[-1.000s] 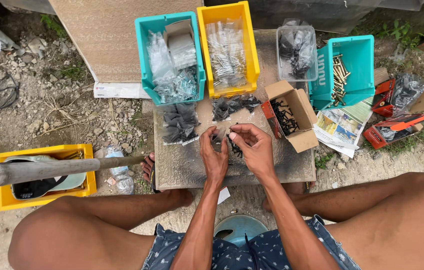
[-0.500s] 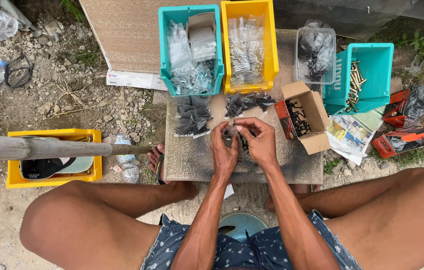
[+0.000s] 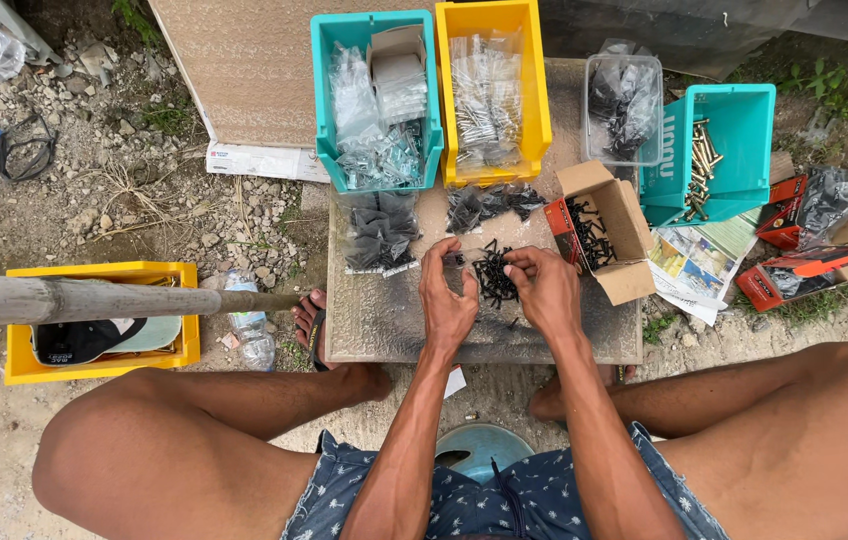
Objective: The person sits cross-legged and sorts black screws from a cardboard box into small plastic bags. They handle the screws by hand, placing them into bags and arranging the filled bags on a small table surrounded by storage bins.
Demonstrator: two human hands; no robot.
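Note:
My left hand (image 3: 447,296) and my right hand (image 3: 542,288) meet over a small heap of black screws (image 3: 492,273) on a stone slab (image 3: 384,320). The fingers of both hands pinch a small clear plastic bag (image 3: 464,260) at the heap's left edge. Packed bags of black screws (image 3: 380,232) lie to the left, and more such bags (image 3: 492,204) lie just beyond the heap. An open cardboard box of black screws (image 3: 596,232) stands right of my right hand.
A teal bin (image 3: 374,95) and a yellow bin (image 3: 490,90) of bagged screws stand at the slab's far edge, with a clear tub (image 3: 624,108) and a teal bin of brass screws (image 3: 712,150) to the right. A yellow crate (image 3: 99,320) and pole (image 3: 94,298) lie left.
My hands have stayed together over the screw heap, fingers working at the small bag. The camera has shifted slightly.

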